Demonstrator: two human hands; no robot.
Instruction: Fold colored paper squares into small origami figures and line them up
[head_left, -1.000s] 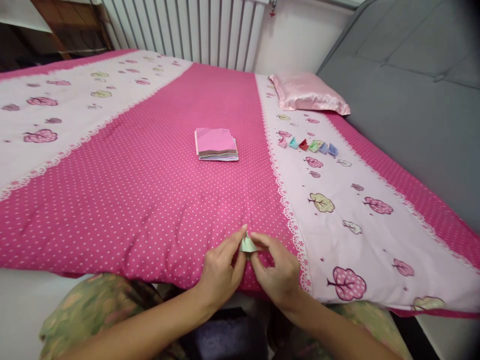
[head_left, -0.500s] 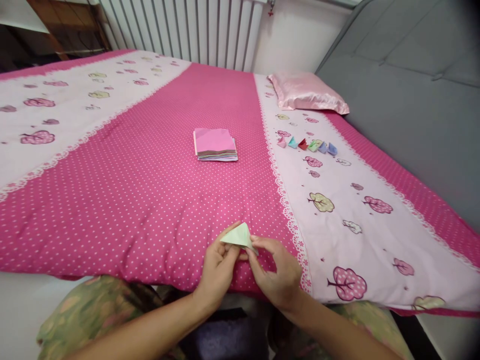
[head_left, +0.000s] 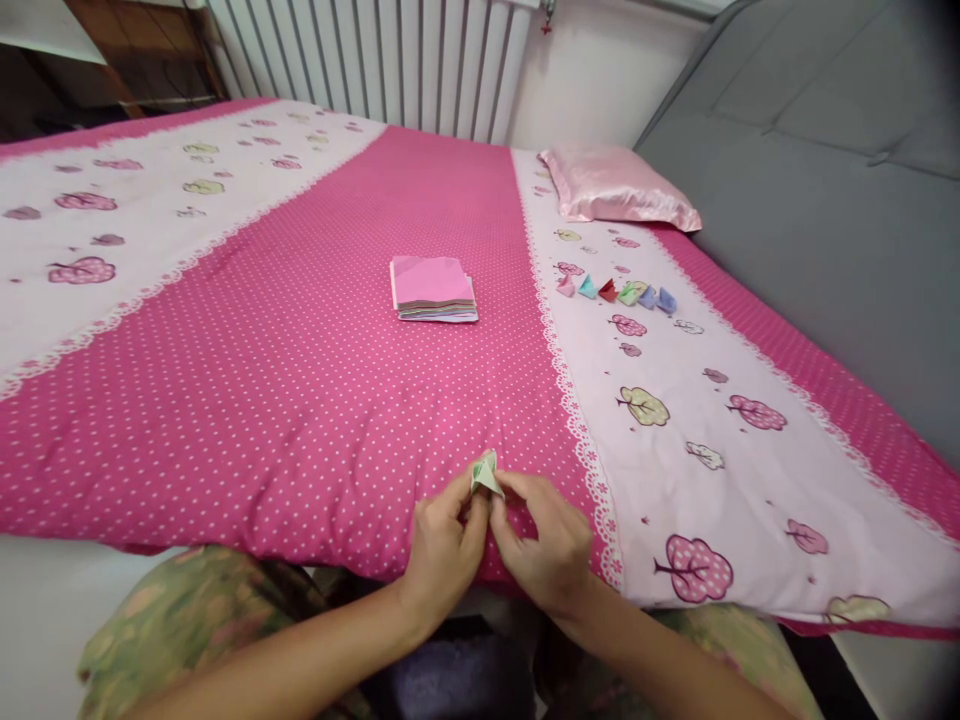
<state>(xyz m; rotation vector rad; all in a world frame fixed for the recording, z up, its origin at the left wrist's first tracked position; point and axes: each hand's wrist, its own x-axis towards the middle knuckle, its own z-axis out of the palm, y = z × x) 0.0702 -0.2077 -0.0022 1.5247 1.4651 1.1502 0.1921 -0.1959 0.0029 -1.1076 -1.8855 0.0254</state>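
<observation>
A small pale green folded paper (head_left: 485,473) stands pinched between both my hands at the near edge of the pink dotted bedspread (head_left: 300,380). My left hand (head_left: 442,545) grips it from the left with fingertips closed on it. My right hand (head_left: 547,540) pinches its right side. Only the paper's pointed top shows above my fingers.
A stack of coloured paper squares (head_left: 433,288), pink on top, lies mid-bed. A row of several small folded paper pieces (head_left: 615,291) sits on the pale tree-print strip to the right. A pink satin pillow (head_left: 619,187) lies by the grey headboard (head_left: 825,190). A radiator (head_left: 375,55) stands behind.
Half a second ago the green paper was spread as a flat triangle; now it is squeezed narrower and upright between my fingertips, and both hands have drawn closer together.
</observation>
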